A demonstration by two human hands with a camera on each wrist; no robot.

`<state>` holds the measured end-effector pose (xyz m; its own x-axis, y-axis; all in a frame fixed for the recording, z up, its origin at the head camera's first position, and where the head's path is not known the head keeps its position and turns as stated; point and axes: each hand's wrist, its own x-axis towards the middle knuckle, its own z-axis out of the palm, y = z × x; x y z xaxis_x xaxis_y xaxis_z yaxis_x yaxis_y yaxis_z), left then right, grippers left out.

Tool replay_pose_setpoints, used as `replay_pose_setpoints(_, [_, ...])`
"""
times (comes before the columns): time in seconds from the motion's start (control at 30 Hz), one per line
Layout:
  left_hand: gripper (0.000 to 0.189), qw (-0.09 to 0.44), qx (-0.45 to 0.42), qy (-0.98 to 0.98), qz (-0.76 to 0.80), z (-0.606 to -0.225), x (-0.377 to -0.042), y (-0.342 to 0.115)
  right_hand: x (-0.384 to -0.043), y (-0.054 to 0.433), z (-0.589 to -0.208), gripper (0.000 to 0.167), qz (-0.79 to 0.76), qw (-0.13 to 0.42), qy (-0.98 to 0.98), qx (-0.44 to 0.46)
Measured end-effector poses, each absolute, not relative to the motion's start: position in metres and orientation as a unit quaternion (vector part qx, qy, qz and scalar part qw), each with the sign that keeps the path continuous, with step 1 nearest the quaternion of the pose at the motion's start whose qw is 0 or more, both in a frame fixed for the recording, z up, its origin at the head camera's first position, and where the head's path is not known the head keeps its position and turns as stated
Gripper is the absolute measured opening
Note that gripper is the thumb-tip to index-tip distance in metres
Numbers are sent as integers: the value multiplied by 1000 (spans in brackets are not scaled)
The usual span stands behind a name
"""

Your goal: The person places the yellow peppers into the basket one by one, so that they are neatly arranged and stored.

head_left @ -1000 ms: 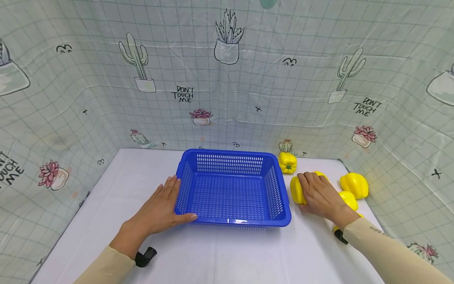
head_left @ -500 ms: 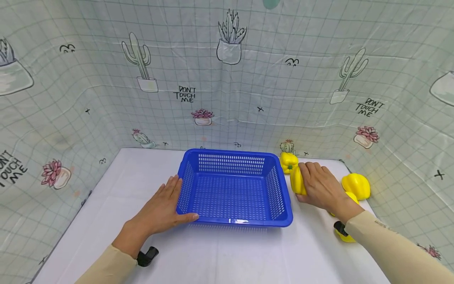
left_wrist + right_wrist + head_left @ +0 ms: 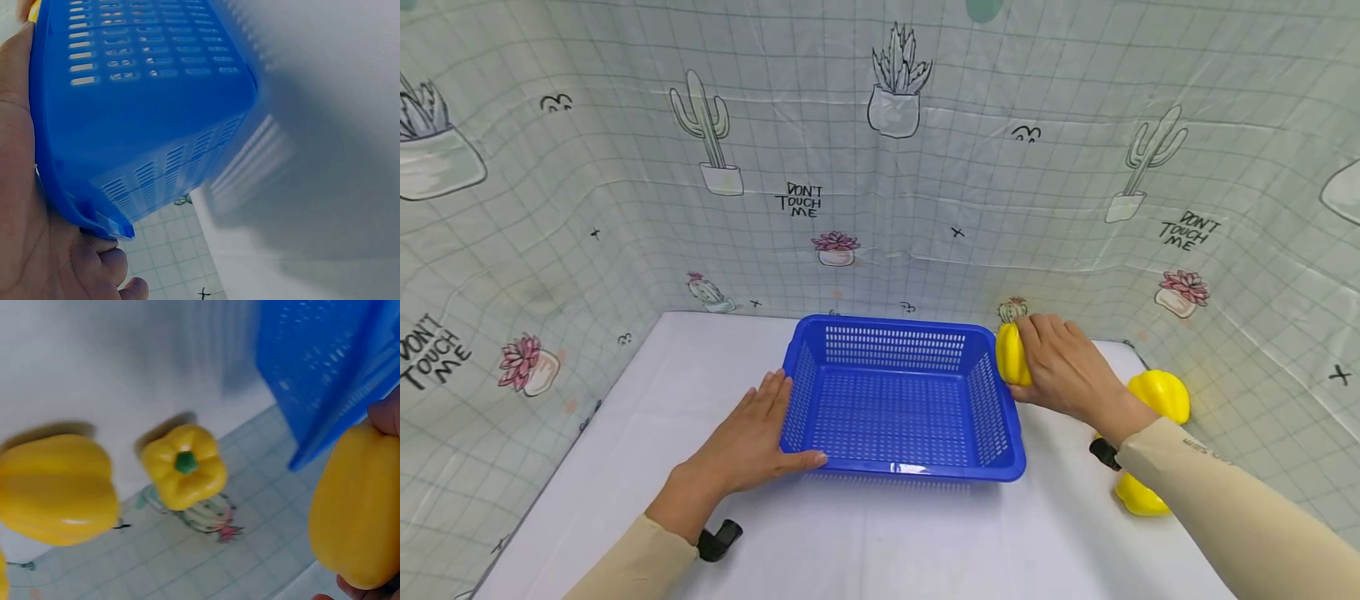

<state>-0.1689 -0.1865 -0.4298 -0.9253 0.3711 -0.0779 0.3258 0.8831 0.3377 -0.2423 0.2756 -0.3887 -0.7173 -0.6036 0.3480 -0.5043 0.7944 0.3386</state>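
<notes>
My right hand (image 3: 1063, 362) grips a yellow bell pepper (image 3: 1012, 355), thumb underneath and fingers over its top, at the right rim of a blue plastic basket (image 3: 895, 469). In the right wrist view the held pepper (image 3: 357, 509) appears beside the basket wall (image 3: 312, 369). My left hand (image 3: 741, 437) rests against the basket's left side, fingers straight along the left rim and thumb on the front rim. Seen from the left wrist, the palm (image 3: 22, 206) lies along the rim of the basket (image 3: 137, 119).
More yellow bell peppers lie on the white table to the right, one (image 3: 1161, 396) farther back and another (image 3: 1141, 495) by the right sleeve. The right wrist view shows a pepper with a green stem (image 3: 185, 465) near the patterned cloth wall (image 3: 880, 208).
My right hand has raised the bell pepper from the table and carried it back and left to the basket's right rim. The left hand stays at the basket's left side.
</notes>
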Motion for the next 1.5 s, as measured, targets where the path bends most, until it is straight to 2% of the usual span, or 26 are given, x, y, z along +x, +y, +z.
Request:
replay_pose_setpoints(0.4, [129,68,180,969,152,-432,-170,-188,-268,186,-377,98,-59,233,-906,349])
replay_pose_setpoints(0.7, [131,72,174,971,148,-432,-171,-189,-285,109,-396,89,-56,207,-901,378])
replay_pose_setpoints(0.8, [130,70,176,971,148,-432,-171,-188,-290,89,-407,87,-55,188,-902,384])
replay_pose_setpoints(1.1, [130,68,186,969,148,-434,-171,-187,-302,49,-443,89,-44,83,-928,359])
replay_pose_setpoints(1.5, [129,75,176,971,145,-433,-171,-188,-310,30,-465,87,-63,38,-937,341])
